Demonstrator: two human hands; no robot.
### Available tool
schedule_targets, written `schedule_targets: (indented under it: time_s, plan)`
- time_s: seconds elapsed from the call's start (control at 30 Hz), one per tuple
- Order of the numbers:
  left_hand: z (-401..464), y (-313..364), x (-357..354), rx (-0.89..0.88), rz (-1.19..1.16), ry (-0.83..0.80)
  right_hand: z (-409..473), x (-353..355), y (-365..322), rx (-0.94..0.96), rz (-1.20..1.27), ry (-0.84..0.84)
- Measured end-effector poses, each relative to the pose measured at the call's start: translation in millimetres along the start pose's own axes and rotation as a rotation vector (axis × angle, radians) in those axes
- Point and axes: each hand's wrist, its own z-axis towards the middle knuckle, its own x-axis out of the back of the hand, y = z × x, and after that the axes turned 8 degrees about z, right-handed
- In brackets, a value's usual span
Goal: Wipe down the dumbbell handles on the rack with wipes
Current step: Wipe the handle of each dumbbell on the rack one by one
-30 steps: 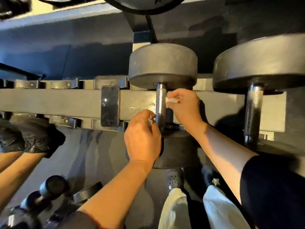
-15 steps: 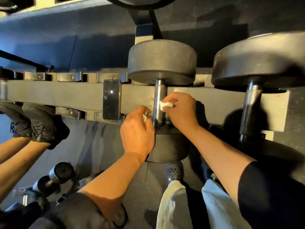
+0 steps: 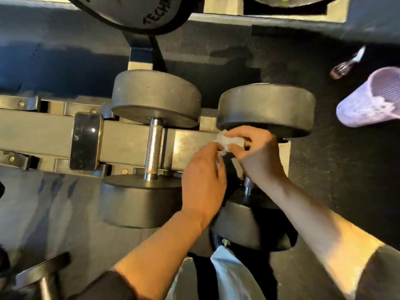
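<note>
Two dark round-ended dumbbells lie side by side across the grey metal rack [image 3: 129, 141]; the left dumbbell [image 3: 153, 148] shows its shiny steel handle, and the right dumbbell [image 3: 266, 109] has its handle hidden behind two hands. The right hand [image 3: 257, 154] pinches one crumpled white wipe [image 3: 227, 140] just under that dumbbell's far end; the left hand [image 3: 203, 180] touches the wipe with curled fingers. One black phone [image 3: 85, 141] rests on the rack; one pale purple mesh basket [image 3: 372, 98] stands on the floor.

A crumpled white wipe [image 3: 227, 141] sits against the right dumbbell [image 3: 265, 109], just below its far head. The left dumbbell [image 3: 155, 98], beside it on the rack [image 3: 52, 137], shows a bare knurled steel handle [image 3: 153, 148].
</note>
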Motion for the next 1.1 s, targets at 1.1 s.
schedule_targets:
  time_s: [1.1]
  plan:
    - [-9,18,-44,0.176,-0.165,-0.054,-38,65,75,-0.065,-0.095,0.187]
